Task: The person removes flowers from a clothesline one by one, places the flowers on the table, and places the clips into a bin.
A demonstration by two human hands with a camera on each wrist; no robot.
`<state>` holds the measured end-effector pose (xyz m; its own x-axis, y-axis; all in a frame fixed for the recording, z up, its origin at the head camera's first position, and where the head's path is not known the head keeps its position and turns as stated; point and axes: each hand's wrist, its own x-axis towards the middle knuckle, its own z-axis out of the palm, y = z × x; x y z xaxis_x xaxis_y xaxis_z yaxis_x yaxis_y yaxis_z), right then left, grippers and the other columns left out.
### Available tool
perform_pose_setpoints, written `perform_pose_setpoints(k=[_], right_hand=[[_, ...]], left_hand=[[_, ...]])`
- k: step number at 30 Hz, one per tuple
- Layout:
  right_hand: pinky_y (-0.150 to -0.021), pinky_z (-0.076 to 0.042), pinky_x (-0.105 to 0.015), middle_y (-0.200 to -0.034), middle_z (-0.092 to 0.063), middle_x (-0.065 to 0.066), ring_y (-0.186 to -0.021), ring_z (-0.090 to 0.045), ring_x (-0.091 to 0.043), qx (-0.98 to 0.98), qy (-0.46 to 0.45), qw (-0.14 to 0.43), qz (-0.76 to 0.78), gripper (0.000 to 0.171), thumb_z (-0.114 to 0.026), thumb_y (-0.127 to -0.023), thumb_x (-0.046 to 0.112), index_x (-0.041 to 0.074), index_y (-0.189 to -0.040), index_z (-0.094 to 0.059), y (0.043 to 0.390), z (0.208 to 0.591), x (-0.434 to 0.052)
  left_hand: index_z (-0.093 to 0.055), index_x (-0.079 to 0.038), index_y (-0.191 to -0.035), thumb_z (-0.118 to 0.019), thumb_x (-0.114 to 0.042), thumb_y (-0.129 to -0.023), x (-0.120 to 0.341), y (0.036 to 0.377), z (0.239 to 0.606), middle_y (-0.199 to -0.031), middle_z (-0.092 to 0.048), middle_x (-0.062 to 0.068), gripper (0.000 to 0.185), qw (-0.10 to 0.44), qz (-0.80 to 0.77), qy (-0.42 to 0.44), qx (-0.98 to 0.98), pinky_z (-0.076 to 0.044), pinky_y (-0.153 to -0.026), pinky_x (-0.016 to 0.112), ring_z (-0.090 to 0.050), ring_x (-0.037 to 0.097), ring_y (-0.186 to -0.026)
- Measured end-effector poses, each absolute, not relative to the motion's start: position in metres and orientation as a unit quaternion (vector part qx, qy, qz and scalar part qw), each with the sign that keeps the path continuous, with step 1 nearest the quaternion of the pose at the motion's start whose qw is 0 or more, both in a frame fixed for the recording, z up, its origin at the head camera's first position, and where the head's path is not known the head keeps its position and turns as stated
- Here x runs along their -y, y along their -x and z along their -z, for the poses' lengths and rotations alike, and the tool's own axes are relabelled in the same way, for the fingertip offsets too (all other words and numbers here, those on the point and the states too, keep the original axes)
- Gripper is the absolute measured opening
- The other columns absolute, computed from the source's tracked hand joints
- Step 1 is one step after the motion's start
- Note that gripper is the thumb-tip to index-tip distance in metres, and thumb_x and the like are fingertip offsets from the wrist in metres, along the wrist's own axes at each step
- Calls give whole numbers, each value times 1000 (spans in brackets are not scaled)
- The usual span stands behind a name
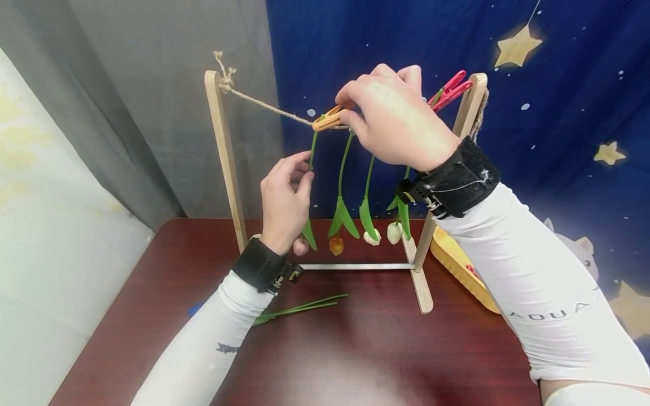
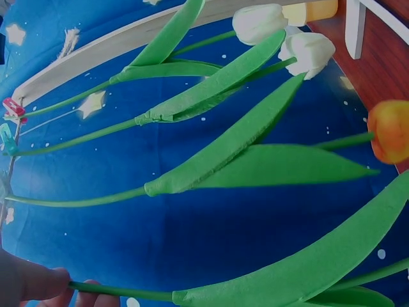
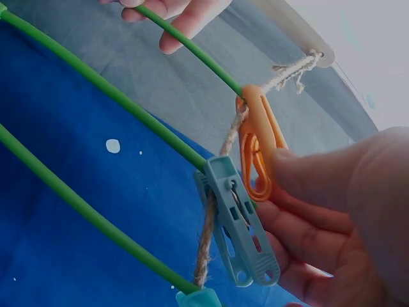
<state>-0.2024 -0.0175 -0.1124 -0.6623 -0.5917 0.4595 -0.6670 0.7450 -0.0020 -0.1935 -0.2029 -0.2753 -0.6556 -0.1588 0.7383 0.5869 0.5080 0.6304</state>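
Orange peg (image 3: 257, 148) sits in the right hand (image 1: 393, 121) grip: thumb and fingers pinch its tail end, and its jaws sit on the twine (image 1: 269, 107) with the top of a green stem (image 3: 192, 50) caught at the same spot. Stem hangs straight down from the peg, long axis near vertical, bloom end low. Left hand (image 1: 285, 200) is below the peg on that same stem, thumb and fingertips pinching it lightly part-way down; in the left wrist view the fingertips (image 2: 39, 283) close on the stem just before its leaf (image 2: 300, 272). So: peg above, stem below, one hand at each end of the axis; right hand is the nearer to the peg, left to the bloom end.

Just right of the orange peg on the twine, a blue-grey peg (image 3: 238, 220) holds the next stem. Further stems hang alongside, one orange bloom (image 1: 336, 245) and two white. Pink peg (image 1: 449, 90) at the right post. Wooden rack (image 1: 225, 163) stands on the dark red counter (image 1: 365, 349); loose stems (image 1: 299, 308) lie there near the left wrist.
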Motion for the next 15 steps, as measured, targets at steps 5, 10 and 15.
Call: perform_pose_setpoints(k=[5, 10, 15], right_hand=[[-105, -18, -61, -118, -73, -13, -117, -49, -35, 904, -341, 239, -99, 28, -63, -108, 25, 7, -126, -75, 201, 113, 16], [-105, -18, -63, -115, -73, -13, -116, -48, -34, 903, -331, 252, -105, 28, -65, -107, 26, 7, -124, -76, 199, 114, 13], [-104, -18, -63, -115, -74, -13, -115, -48, -34, 900, -323, 269, -112, 27, -64, -107, 25, 7, -123, -75, 196, 116, 9]], left_hand=[[-73, -1, -129, -71, 3, -99, 204, 193, 276, -100, -68, 11, 31, 393, 472, 141, 777, -62, -80, 33, -71, 20, -91], [-73, -2, -129, -71, 3, -99, 204, 190, 277, -100, -68, 11, 31, 399, 464, 143, 778, -62, -78, 33, -70, 19, -91], [-73, -2, -130, -72, 3, -99, 205, 186, 278, -101, -69, 11, 32, 402, 455, 147, 780, -61, -77, 33, -70, 21, -90]])
